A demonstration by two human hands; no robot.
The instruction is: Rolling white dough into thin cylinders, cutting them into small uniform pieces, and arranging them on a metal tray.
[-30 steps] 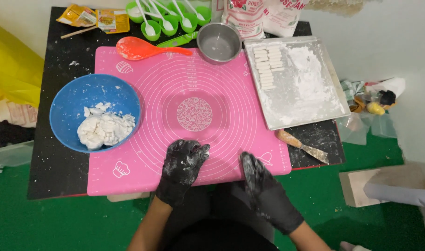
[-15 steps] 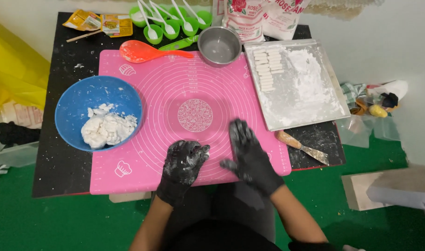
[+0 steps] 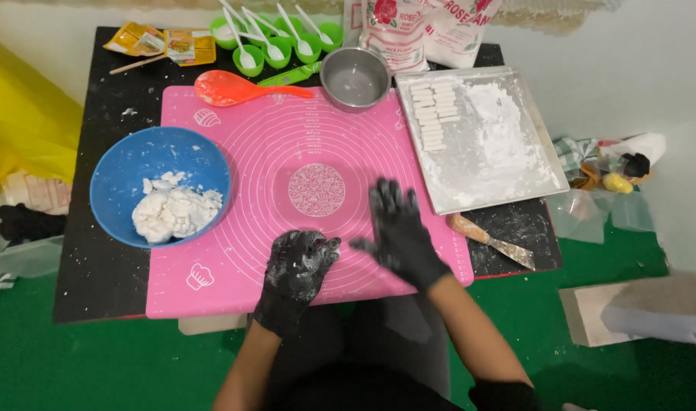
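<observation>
Overhead view of a black bench [image 3: 112, 266] standing on a green floor [image 3: 74, 365], ordered from largest item to smallest. A pink silicone mat [image 3: 234, 251] printed with concentric circles covers the middle of the bench. To its right lies a rectangular metal tray [image 3: 542, 164] dusted with white flour, carrying a column of short white dough sticks [image 3: 430, 114] along its left side. A round blue bowl [image 3: 119, 164] sits at the mat's left edge, overlapping it, and holds a lump of white dough [image 3: 173, 213]. Two flour bags [image 3: 416, 30] stand at the far edge, with a small steel bowl [image 3: 355, 78] just in front of them. Both hands wear black gloves and lie over the near part of the mat. The right hand [image 3: 397, 232] is flat, palm down, its grip spread wide with fingers fanned toward the tray and holding nothing. The left hand [image 3: 298, 266], smeared with white dough, is curled with its grip pressed together; whether anything lies inside cannot be told. An orange spoon [image 3: 234, 89] rests across the mat's far edge, near a cluster of green cups [image 3: 275, 46] holding white spoons. A wooden-handled scraper [image 3: 491, 240] lies on the bench just beside the mat's right corner.
</observation>
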